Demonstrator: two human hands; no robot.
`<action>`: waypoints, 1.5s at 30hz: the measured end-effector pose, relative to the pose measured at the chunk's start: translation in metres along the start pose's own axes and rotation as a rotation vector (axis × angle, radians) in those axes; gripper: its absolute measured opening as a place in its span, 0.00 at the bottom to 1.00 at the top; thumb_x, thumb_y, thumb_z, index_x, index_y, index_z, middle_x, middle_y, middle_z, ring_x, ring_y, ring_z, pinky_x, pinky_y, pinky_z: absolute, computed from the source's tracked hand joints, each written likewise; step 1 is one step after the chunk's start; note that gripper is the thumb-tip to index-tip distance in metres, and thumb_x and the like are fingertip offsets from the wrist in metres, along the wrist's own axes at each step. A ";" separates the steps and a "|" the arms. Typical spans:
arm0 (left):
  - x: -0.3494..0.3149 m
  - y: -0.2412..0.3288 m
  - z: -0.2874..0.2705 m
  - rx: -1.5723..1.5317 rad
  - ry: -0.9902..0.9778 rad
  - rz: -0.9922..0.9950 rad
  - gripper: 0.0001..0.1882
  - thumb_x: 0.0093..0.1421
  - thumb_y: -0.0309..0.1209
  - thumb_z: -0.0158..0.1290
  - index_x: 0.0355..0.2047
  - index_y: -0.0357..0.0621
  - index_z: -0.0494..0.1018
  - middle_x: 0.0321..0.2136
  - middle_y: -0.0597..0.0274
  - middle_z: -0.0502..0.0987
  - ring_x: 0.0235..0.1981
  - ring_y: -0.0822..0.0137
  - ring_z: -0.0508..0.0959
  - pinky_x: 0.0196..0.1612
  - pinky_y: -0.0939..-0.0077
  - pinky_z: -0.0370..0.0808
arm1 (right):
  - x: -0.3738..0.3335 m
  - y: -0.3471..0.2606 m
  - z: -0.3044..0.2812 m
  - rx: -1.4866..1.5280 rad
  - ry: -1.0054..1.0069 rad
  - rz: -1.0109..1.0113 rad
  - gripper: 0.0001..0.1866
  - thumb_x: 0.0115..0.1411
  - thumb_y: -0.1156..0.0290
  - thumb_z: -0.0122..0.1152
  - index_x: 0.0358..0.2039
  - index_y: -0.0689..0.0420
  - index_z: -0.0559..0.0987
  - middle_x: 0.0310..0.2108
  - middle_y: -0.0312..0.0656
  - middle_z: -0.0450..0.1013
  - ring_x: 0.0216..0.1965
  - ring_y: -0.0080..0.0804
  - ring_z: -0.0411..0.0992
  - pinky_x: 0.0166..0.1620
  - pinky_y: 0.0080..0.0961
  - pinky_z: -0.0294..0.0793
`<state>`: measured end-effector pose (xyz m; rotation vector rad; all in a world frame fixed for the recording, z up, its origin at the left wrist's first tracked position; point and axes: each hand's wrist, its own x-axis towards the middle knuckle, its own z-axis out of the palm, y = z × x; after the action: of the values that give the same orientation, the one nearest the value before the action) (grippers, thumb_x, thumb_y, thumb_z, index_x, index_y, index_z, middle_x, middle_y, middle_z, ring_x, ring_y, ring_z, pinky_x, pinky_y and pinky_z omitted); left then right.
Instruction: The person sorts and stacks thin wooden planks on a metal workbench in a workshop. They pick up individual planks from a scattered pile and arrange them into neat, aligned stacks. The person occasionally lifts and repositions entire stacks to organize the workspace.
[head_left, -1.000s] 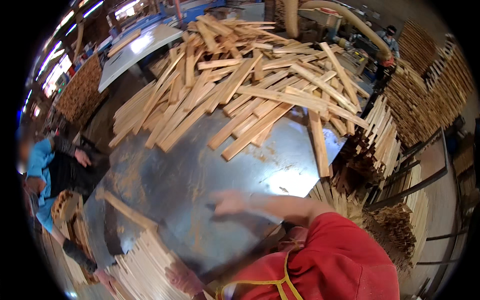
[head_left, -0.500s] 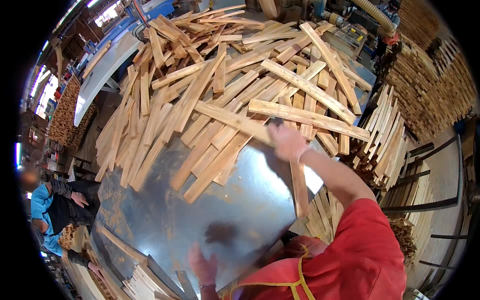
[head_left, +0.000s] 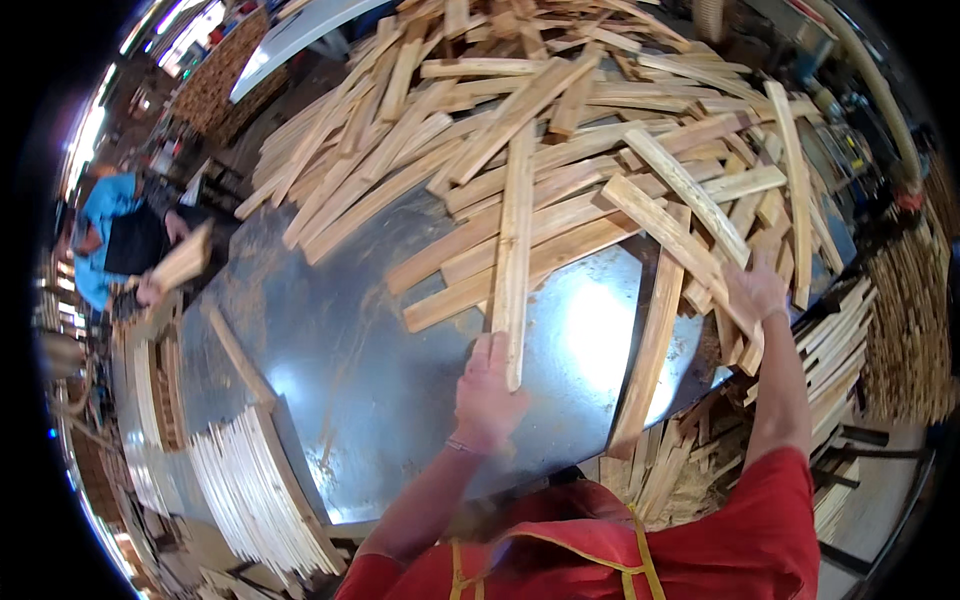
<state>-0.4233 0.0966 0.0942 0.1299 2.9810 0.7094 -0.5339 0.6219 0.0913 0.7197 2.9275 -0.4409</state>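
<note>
My left hand [head_left: 487,400] is closed round the near end of a pale wooden slat [head_left: 514,250], which points away from me over the metal table [head_left: 350,330]. At the right, my right hand [head_left: 756,292] grips the near end of another wooden slat [head_left: 675,236], slanting up to the left over the pile. Part of that end is hidden under my fingers. Beyond both hands lies a big loose heap of wooden slats [head_left: 560,150], crossing each other at many angles. One more slat [head_left: 655,350] lies between my hands, its near end reaching the table's front edge.
A co-worker in a blue top [head_left: 110,200] handles wood pieces at the far left. An evenly lined-up row of slats [head_left: 250,480] sits by the table's left front. Stacked slats [head_left: 835,350] and a tall wood stack [head_left: 905,320] stand at the right.
My left hand has come forward from near my body and taken hold of a slat. The right hand has shifted right onto another slat. The view has turned; the co-worker now holds wood.
</note>
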 end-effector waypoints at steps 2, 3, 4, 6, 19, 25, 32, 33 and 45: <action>-0.003 0.010 -0.019 -0.090 -0.174 -0.221 0.46 0.56 0.36 0.64 0.75 0.46 0.62 0.70 0.41 0.67 0.62 0.39 0.76 0.63 0.56 0.77 | -0.061 -0.050 0.013 0.085 -0.095 -0.110 0.56 0.54 0.48 0.75 0.74 0.65 0.59 0.55 0.70 0.76 0.56 0.72 0.76 0.61 0.52 0.77; -0.011 -0.002 -0.019 -0.159 -0.139 -0.200 0.46 0.57 0.35 0.63 0.76 0.45 0.61 0.70 0.40 0.67 0.62 0.41 0.77 0.63 0.57 0.78 | -0.099 -0.065 0.026 0.146 -0.070 -0.230 0.57 0.54 0.52 0.75 0.76 0.65 0.57 0.55 0.70 0.75 0.55 0.73 0.76 0.61 0.53 0.77; -0.014 -0.016 -0.021 -0.225 -0.108 -0.148 0.46 0.58 0.35 0.62 0.76 0.44 0.60 0.70 0.39 0.67 0.61 0.43 0.78 0.62 0.57 0.78 | -0.124 -0.066 0.051 0.189 -0.016 -0.393 0.58 0.53 0.55 0.74 0.78 0.63 0.54 0.54 0.69 0.74 0.55 0.71 0.75 0.60 0.53 0.77; -0.034 -0.047 -0.041 -0.645 -0.102 -0.205 0.45 0.59 0.33 0.61 0.77 0.42 0.59 0.71 0.38 0.68 0.61 0.46 0.79 0.62 0.58 0.78 | -0.183 -0.096 0.093 0.191 -0.082 -0.378 0.60 0.53 0.61 0.73 0.81 0.57 0.50 0.54 0.66 0.73 0.55 0.68 0.74 0.60 0.52 0.77; -0.360 -0.226 -0.080 -1.966 -0.081 -0.480 0.50 0.54 0.28 0.63 0.79 0.44 0.57 0.69 0.48 0.72 0.56 0.51 0.84 0.58 0.62 0.82 | -0.437 -0.332 0.208 1.004 -0.626 -0.350 0.56 0.59 0.69 0.72 0.82 0.61 0.50 0.66 0.54 0.71 0.57 0.39 0.75 0.59 0.30 0.78; -0.441 -0.224 -0.100 -1.262 0.039 -0.515 0.52 0.52 0.23 0.59 0.80 0.50 0.56 0.62 0.61 0.76 0.57 0.63 0.81 0.57 0.71 0.78 | -0.575 -0.396 0.270 0.453 -1.080 -0.707 0.53 0.63 0.49 0.71 0.76 0.66 0.56 0.59 0.63 0.77 0.57 0.51 0.79 0.60 0.39 0.79; -0.520 -0.245 -0.104 -0.257 -0.060 -0.810 0.45 0.55 0.37 0.66 0.74 0.58 0.64 0.68 0.49 0.72 0.69 0.44 0.71 0.70 0.54 0.71 | -0.637 -0.486 0.266 0.208 -1.291 -0.793 0.53 0.63 0.43 0.68 0.72 0.70 0.59 0.60 0.73 0.75 0.63 0.65 0.75 0.67 0.45 0.73; -0.519 -0.248 -0.104 -0.162 0.076 -0.766 0.44 0.54 0.37 0.66 0.72 0.57 0.65 0.68 0.48 0.71 0.69 0.42 0.71 0.70 0.51 0.71 | -0.644 -0.499 0.264 0.209 -1.260 -0.855 0.52 0.63 0.43 0.68 0.72 0.69 0.59 0.61 0.73 0.74 0.64 0.66 0.75 0.67 0.46 0.73; -0.423 -0.326 -0.120 0.469 0.288 -0.700 0.46 0.53 0.38 0.68 0.71 0.48 0.63 0.69 0.47 0.67 0.69 0.41 0.67 0.68 0.41 0.65 | -0.390 -0.627 0.206 0.051 -0.479 -1.216 0.33 0.58 0.57 0.68 0.62 0.58 0.78 0.61 0.56 0.77 0.63 0.57 0.74 0.65 0.46 0.74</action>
<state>-0.0355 -0.2894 0.0761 -1.0083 3.0445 -0.0597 -0.4770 -0.1422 0.1164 -1.1021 2.5121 -0.6181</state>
